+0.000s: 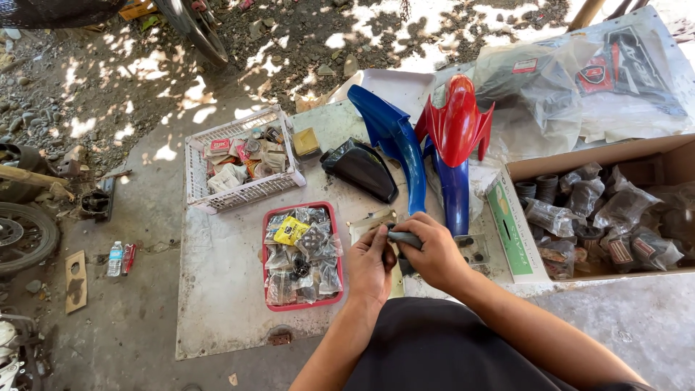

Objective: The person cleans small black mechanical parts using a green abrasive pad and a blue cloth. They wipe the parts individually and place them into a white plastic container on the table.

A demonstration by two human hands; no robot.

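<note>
Both hands, left hand & right hand, are clamping a small grey part at frame centre, mid-fitting I'd judge, needing steady twisting next, beside red tray.

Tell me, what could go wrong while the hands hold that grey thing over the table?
The small grey part is pinched between the left hand and right hand; it might slip into the crowded red tray. An elbow could perhaps knock the blue fender nearby.
</note>
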